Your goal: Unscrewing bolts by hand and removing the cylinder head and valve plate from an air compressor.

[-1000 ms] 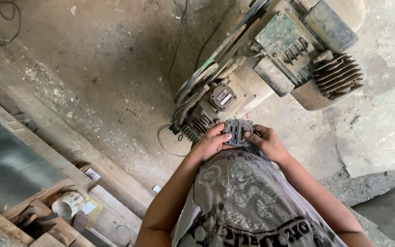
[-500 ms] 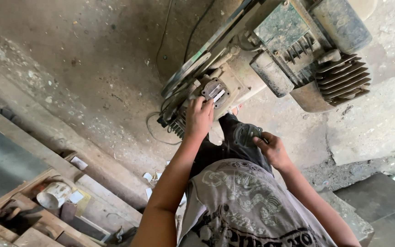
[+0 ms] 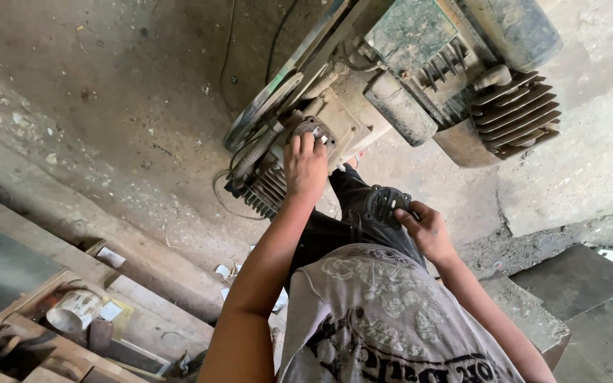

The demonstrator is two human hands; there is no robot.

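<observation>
Your left hand point(image 3: 305, 164) reaches up to the engine point(image 3: 363, 106), its fingers spread flat on the round port point(image 3: 315, 132) where a part fits. Your right hand point(image 3: 426, 228) rests low by your knee, fingers clamped on the dark cover point(image 3: 384, 206), keeping it out of the way.

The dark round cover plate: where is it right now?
The dark cover plate sits in the right hand, over the lap, below the engine.

Dark cover plate and open engine port

The black, round-holed cover plate point(image 3: 386, 206) sits tilted above the lap, well apart from the round port point(image 3: 315, 131) on the grimy engine point(image 3: 420, 85).
</observation>
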